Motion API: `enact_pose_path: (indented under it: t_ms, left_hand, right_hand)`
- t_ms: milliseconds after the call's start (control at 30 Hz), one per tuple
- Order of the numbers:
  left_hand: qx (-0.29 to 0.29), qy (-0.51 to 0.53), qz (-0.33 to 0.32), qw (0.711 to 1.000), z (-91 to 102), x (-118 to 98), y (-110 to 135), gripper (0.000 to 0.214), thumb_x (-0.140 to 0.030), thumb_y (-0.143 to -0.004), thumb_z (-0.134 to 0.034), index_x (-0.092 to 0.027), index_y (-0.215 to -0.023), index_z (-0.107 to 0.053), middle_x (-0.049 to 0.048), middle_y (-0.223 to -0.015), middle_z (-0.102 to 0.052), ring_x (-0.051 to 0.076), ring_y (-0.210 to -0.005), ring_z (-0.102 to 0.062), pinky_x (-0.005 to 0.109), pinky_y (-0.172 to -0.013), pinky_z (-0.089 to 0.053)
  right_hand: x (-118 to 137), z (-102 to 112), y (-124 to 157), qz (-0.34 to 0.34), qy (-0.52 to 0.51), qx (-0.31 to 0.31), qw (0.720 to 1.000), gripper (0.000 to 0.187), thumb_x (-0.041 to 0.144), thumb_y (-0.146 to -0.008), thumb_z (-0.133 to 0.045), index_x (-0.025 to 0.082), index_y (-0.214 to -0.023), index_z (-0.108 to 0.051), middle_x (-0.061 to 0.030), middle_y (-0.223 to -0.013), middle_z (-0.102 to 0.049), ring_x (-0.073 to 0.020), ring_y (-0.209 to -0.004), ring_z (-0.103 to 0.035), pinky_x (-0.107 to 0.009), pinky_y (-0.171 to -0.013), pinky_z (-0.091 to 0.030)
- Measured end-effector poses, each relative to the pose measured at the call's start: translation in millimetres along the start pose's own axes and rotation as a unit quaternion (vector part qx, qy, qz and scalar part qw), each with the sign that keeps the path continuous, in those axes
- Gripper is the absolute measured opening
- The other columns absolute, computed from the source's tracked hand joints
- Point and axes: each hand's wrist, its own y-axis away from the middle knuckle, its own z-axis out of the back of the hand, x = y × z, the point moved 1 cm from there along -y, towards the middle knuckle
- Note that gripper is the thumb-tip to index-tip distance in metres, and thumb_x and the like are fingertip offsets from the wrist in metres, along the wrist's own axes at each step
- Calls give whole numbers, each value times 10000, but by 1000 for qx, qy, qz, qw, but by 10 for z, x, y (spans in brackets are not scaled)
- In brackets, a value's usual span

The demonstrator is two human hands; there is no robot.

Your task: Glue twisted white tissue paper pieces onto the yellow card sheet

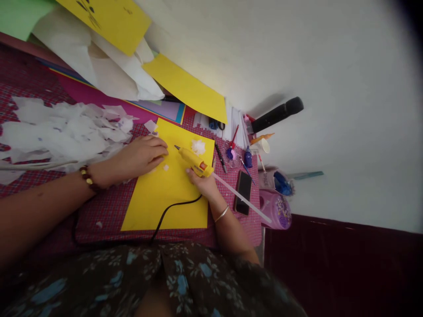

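My right hand (202, 182) is wrapped round a yellow glue gun (193, 161) with a long white glue stick trailing from its back; the nozzle points left over a yellow paper sheet (161, 198). My left hand (143, 155) rests on the sheet's left edge, fingers curled and pressed down; what lies under them is hidden. A small white paper flower (198, 146) lies on the sheet beyond the gun, and a tiny white scrap (165, 167) sits near my left fingertips. The gun's black cord (172, 211) runs across the sheet toward me.
A heap of torn white paper (62, 130) lies at the left on the red checked cloth (109, 207). Coloured sheets (185, 88) lean at the back. A black phone (243, 191), pens, small bottles, a purple bottle (276, 209) and a black cylinder (277, 114) crowd the right.
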Motion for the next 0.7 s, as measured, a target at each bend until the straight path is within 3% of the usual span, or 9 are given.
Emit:
enact_pose_path:
  t_ms: [233, 367, 567, 700]
  left_hand:
    - [-10, 33, 19, 999, -30, 22, -10, 442, -369, -1029, -358, -181, -1112, -750, 126, -1247, -704, 279, -1204, -611, 466, -1166, -397]
    - [-6, 34, 20, 999, -29, 26, -12, 425, -368, -1024, -379, -185, -1108, -753, 119, -1250, -703, 272, -1211, -612, 449, -1172, -388]
    - [11, 17, 12, 1000, 26, -19, -8, 391, -296, -1048, -384, -144, -1142, -731, 131, -1271, -685, 262, -1209, -590, 468, -1179, -382]
    - [12, 16, 6, 1000, 64, -47, -3, 390, -283, -1064, -382, -124, -1165, -723, 142, -1272, -676, 261, -1211, -575, 471, -1182, -379]
  right_hand:
    - [-45, -9, -19, 4, -38, 8, 999, 346, 490, -731, -749, 248, -768, -504, 46, -677, -514, -113, -572, -459, -262, -518, -410]
    - [-9, 2, -5, -8, -18, -3, 1000, 399, 525, -708, -774, 253, -703, -482, 54, -635, -472, -115, -560, -440, -270, -521, -411]
    - [53, 3, -8, 15, 25, -3, 1000, 392, 560, -697, -783, 253, -732, -541, 19, -685, -586, -161, -678, -540, -297, -625, -489]
    - [-39, -5, -41, 8, 5, 0, 1000, 399, 560, -729, -753, 245, -755, -509, 32, -683, -535, -132, -621, -485, -271, -553, -452]
